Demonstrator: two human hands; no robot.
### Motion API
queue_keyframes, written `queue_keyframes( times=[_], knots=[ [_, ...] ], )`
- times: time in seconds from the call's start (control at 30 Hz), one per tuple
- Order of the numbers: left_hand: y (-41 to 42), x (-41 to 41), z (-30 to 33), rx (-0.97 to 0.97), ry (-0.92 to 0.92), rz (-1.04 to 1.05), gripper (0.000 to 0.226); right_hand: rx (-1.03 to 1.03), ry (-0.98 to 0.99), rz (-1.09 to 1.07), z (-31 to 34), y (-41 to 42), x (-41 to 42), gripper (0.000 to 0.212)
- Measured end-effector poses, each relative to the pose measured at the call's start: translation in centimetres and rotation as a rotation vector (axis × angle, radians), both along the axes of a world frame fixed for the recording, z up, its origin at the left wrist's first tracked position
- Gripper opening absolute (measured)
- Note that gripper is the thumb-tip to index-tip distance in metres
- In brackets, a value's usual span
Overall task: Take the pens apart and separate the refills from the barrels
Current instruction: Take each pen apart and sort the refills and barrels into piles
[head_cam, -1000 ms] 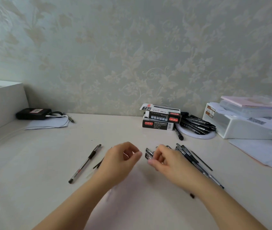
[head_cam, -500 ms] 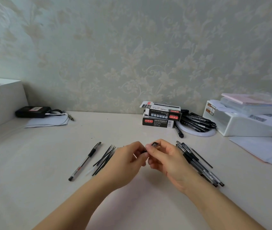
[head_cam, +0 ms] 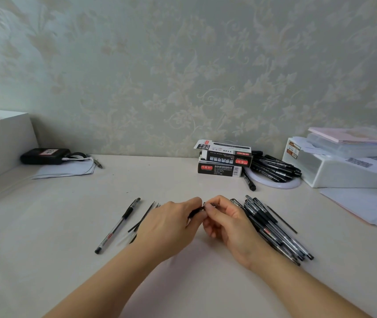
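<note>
Both hands (head_cam: 171, 223) (head_cam: 226, 222) lowered toward table (head_cam: 183, 180), still pinching pen (head_cam: 198, 210)

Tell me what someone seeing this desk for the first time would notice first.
Two hands meet at the centre of the desk, the left hand and right hand pinching one black pen between them. A heap of pens lies just right of them, and a single pen lies alone to the left. Two stacked pen boxes stand by the wall.
</note>
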State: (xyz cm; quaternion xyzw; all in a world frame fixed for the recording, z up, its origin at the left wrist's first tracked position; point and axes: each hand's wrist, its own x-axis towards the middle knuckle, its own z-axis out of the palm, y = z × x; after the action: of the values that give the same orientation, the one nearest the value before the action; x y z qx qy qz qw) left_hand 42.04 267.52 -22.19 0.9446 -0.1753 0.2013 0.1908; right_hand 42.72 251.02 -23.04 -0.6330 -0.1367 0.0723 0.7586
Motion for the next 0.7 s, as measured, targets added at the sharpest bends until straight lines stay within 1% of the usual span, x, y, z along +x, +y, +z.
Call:
queue_keyframes(
  times=[0.07, 0.17, 0.23, 0.27, 0.3, 0.37, 0.43, 0.5, 0.6, 0.7],
  knots=[
    [0.2, 0.2, 0.0, -0.016, 0.017, 0.043, 0.039, 0.041, 0.013, -0.014, -0.1, 0.0, 0.0, 0.016],
    [0.2, 0.2, -0.1, -0.012, 0.043, 0.068, 0.048, 0.036, -0.001, -0.057, -0.4, 0.0, -0.1, 0.013],
    [0.3, 0.3, -0.1, -0.029, 0.043, 0.073, 0.053, 0.027, -0.052, -0.169, -0.3, -0.2, 0.0, 0.007],
    [0.5, 0.3, -0.1, -0.026, 0.051, 0.075, 0.055, -0.013, -0.100, -0.246, -0.3, -0.4, 0.0, 0.003],
    [0.6, 0.3, -0.1, -0.009, 0.066, 0.074, 0.054, -0.087, -0.157, -0.323, -0.3, -0.6, 0.1, 0.003],
    [0.9, 0.2, -0.3, 0.039, 0.117, 0.081, 0.050, -0.320, -0.281, -0.429, -0.5, -1.2, 0.1, 0.009],
    [0.9, 0.0, -0.4, 0.065, 0.166, 0.092, 0.044, -0.593, -0.414, -0.436, -0.9, -1.3, -0.2, 0.013],
    [0.9, 0.0, -0.3, 0.082, 0.173, 0.091, 0.034, -0.790, -0.525, -0.384, -1.3, -1.2, -0.4, 0.014],
    [1.3, 0.3, -0.1, 0.074, 0.162, 0.108, 0.020, -0.981, -0.681, -0.350, -1.5, -0.8, -0.4, 0.014],
    [2.1, 0.7, 0.1, 0.089, 0.167, 0.151, 0.010, -1.040, -0.728, -0.377, -1.4, -0.8, -0.2, 0.014]
  ],
)
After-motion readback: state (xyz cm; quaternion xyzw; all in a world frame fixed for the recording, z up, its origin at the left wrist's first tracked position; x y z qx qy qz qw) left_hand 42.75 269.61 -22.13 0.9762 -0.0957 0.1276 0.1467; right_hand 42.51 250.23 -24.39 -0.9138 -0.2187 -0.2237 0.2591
